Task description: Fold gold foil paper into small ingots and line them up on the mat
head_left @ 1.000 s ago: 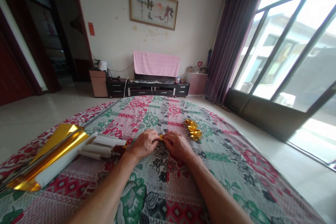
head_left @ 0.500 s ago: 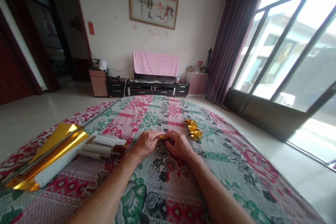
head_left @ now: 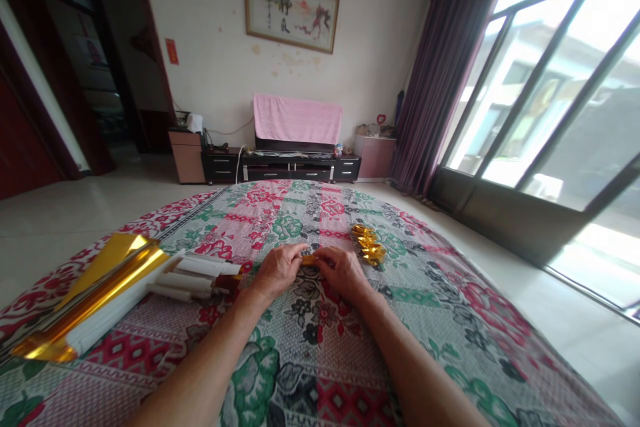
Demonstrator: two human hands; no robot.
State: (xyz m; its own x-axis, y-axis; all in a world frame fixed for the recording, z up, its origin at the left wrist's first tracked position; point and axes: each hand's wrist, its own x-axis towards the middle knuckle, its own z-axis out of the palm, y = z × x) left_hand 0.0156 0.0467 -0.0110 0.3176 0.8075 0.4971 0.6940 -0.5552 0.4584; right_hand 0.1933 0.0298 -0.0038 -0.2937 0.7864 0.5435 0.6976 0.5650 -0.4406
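Note:
Between my two hands a small piece of gold foil paper (head_left: 309,259) is pinched just above the flowered cloth (head_left: 295,320). My left hand (head_left: 279,269) grips its left end, with the fingers closed. At the right end my right hand (head_left: 342,271) holds it, thumb and fingers pressed together. Most of the piece is hidden by my fingers. Several folded gold foil pieces (head_left: 369,245) lie in a short row just beyond my right hand. To the left of my left hand are several white paper rolls or strips (head_left: 193,278), some with gold showing at the end.
Gold foil sheets (head_left: 115,280), partly rolled, lie at the left of the cloth. Across the room stand a low black cabinet (head_left: 289,169) and a screen-like object under a pink towel (head_left: 299,119). Tall windows (head_left: 540,93) and a purple curtain (head_left: 434,73) are at right.
My fingers have shifted slightly on the gold foil piece, and a little more of it shows between my hands. The other things lie where they were.

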